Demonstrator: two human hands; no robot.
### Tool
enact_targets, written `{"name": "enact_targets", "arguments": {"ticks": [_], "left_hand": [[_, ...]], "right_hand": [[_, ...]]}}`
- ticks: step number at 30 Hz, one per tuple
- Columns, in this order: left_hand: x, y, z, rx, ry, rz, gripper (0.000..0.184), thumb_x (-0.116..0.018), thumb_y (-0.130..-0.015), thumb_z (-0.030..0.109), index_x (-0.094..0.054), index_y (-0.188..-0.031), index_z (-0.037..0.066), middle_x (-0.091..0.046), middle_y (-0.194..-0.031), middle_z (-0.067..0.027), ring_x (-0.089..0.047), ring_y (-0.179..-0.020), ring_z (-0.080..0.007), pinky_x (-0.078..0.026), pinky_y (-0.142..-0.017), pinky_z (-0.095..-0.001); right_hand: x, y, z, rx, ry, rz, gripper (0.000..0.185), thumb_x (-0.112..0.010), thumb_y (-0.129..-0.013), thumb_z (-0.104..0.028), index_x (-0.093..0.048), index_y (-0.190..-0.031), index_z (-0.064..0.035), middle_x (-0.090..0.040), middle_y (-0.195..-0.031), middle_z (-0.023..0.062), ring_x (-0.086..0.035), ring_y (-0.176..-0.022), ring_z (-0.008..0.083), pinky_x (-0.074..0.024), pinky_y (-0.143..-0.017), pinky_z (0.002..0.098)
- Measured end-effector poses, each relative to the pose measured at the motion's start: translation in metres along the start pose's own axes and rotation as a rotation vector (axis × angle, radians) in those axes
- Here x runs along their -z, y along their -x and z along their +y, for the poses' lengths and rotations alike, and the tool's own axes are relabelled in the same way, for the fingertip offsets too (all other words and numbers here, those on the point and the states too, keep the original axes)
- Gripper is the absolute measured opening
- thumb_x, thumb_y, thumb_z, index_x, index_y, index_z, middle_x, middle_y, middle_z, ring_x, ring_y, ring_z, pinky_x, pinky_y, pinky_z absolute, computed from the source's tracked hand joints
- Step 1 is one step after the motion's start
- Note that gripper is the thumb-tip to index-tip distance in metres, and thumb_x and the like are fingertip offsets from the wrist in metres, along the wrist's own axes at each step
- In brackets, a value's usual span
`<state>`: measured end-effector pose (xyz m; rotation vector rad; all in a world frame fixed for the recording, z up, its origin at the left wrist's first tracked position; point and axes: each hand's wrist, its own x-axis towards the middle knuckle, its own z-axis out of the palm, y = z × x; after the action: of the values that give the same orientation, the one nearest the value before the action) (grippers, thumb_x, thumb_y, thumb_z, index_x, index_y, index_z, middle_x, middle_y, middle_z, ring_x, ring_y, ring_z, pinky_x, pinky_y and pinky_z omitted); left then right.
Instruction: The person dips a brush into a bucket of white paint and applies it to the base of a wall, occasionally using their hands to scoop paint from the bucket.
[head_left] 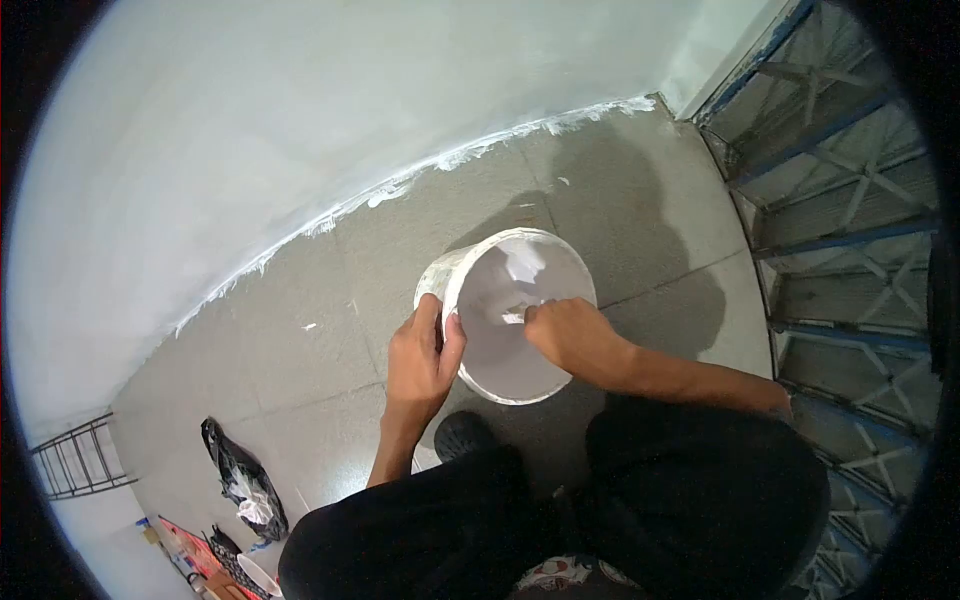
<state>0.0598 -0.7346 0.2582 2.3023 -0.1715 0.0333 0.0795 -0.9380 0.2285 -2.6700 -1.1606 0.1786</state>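
A person in black trousers (410, 540) works over a round white plastic bucket (436, 278), which stands on a gray tiled floor (300, 360) just in front of one dark shoe (465, 436), its open mouth tipped toward the camera. The left hand (420, 355) grasps the bucket's near left edge, thumb over the rim and fingers against the outer wall. The right hand (570, 338) reaches in over the opposite side, its fingers clenched inside the mouth beside a small white-coated piece (515, 314) — whether that piece is in its grip is hard to tell, as the fingers cover much of the spot. A bright white patch (523, 262) marks the inner wall at the far side, above the hand. Beyond the bucket, ragged white smears (445, 161) run along the foot of a pale painted wall (250, 130), some of them spreading onto the tiles. A blue-framed metal lattice gate (850, 190) lines the right side. At lower left, a crumpled black plastic bag (232, 462) with whitish material (253, 502) at its lower part lies on the floor — a dark metal rack (82, 460) stands farther left, near the wall.
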Motion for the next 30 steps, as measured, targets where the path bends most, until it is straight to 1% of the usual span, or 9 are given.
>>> {"name": "enact_targets", "arguments": {"ticks": [4, 7, 10, 13, 15, 18, 22, 25, 30], "left_hand": [[-0.002, 0.001, -0.003, -0.036, 0.013, 0.029, 0.015, -0.051, -0.087, 0.011, -0.043, -0.081, 0.000, -0.047, -0.058, -0.0194, -0.048, -0.050, -0.0337, -0.037, -0.049, -0.0397], [0.001, 0.002, -0.010, -0.024, 0.014, 0.028, 0.015, -0.051, -0.087, 0.011, -0.043, -0.081, 0.000, -0.047, -0.059, -0.0195, -0.048, -0.051, -0.0342, -0.037, -0.049, -0.0395], [0.005, 0.003, -0.010, -0.002, -0.012, -0.002, 0.016, -0.052, -0.087, 0.012, -0.043, -0.081, 0.000, -0.049, -0.062, -0.0199, -0.049, -0.054, -0.0350, -0.038, -0.051, -0.0406], [0.003, 0.003, -0.010, -0.033, -0.018, -0.033, 0.018, -0.054, -0.086, 0.014, -0.044, -0.081, 0.000, -0.049, -0.065, -0.0199, -0.050, -0.058, -0.0357, -0.039, -0.054, -0.0422], [0.003, 0.003, -0.007, -0.035, -0.021, -0.061, 0.019, -0.055, -0.085, 0.015, -0.044, -0.082, 0.000, -0.049, -0.066, -0.0198, -0.050, -0.061, -0.0361, -0.039, -0.056, -0.0428], [0.000, 0.005, -0.004, -0.114, -0.040, -0.064, 0.019, -0.059, -0.082, 0.015, -0.047, -0.085, 0.000, -0.049, -0.068, -0.0186, -0.050, -0.061, -0.0362, -0.040, -0.057, -0.0412], [0.000, 0.004, -0.001, -0.308, -0.079, -0.098, 0.019, -0.061, -0.079, 0.014, -0.050, -0.089, 0.001, -0.051, -0.073, -0.0160, -0.051, -0.064, -0.0359, -0.041, -0.060, -0.0391], [-0.002, 0.002, 0.000, -0.298, -0.079, -0.094, 0.019, -0.060, -0.080, 0.014, -0.050, -0.087, 0.001, -0.051, -0.074, -0.0172, -0.051, -0.066, -0.0365, -0.041, -0.061, -0.0401], [0.002, -0.006, -0.010, -0.127, -0.026, -0.130, 0.019, -0.057, -0.083, 0.016, -0.046, -0.084, 0.000, -0.051, -0.072, -0.0195, -0.050, -0.066, -0.0382, -0.040, -0.061, -0.0418]], "right_hand": [[-0.006, 0.007, -0.003, 0.007, -0.011, -0.055, 0.011, -0.054, -0.076, -0.006, -0.060, -0.079, 0.0026, -0.062, -0.067, 0.0170, -0.065, -0.062, 0.0289, -0.0524, -0.055, 0.0349], [0.002, 0.010, 0.001, 0.033, 0.084, -0.036, 0.011, -0.054, -0.077, -0.006, -0.061, -0.081, 0.0018, -0.062, -0.068, 0.0157, -0.065, -0.062, 0.0277, -0.0523, -0.054, 0.0344], [0.025, 0.009, -0.001, -0.036, 0.016, -0.097, 0.011, -0.054, -0.078, -0.005, -0.061, -0.082, 0.0017, -0.061, -0.067, 0.0147, -0.064, -0.062, 0.0266, -0.0521, -0.055, 0.0346], [0.015, 0.004, -0.007, 0.010, 0.078, -0.122, 0.010, -0.055, -0.077, -0.006, -0.061, -0.082, 0.0010, -0.061, -0.067, 0.0136, -0.064, -0.061, 0.0267, -0.0520, -0.055, 0.0354], [0.004, 0.002, -0.012, 0.069, 0.020, -0.141, 0.010, -0.056, -0.077, -0.007, -0.061, -0.081, 0.0002, -0.061, -0.068, 0.0136, -0.064, -0.061, 0.0272, -0.0520, -0.055, 0.0356], [-0.004, 0.001, -0.015, 0.090, -0.036, -0.144, 0.008, -0.056, -0.077, -0.007, -0.061, -0.080, -0.0014, -0.062, -0.068, 0.0132, -0.064, -0.062, 0.0278, -0.0519, -0.056, 0.0364], [0.004, 0.003, -0.006, 0.040, -0.045, -0.094, 0.008, -0.055, -0.077, -0.009, -0.060, -0.079, -0.0026, -0.061, -0.069, 0.0140, -0.064, -0.065, 0.0286, -0.0521, -0.059, 0.0382], [0.003, 0.008, -0.003, -0.050, -0.097, -0.006, 0.009, -0.055, -0.078, -0.010, -0.060, -0.080, -0.0028, -0.062, -0.072, 0.0156, -0.064, -0.068, 0.0300, -0.0517, -0.061, 0.0402], [-0.006, 0.002, -0.018, -0.003, -0.229, -0.061, 0.011, -0.053, -0.079, -0.010, -0.061, -0.076, -0.0019, -0.061, -0.076, 0.0164, -0.064, -0.073, 0.0304, -0.0516, -0.065, 0.0396]]}}
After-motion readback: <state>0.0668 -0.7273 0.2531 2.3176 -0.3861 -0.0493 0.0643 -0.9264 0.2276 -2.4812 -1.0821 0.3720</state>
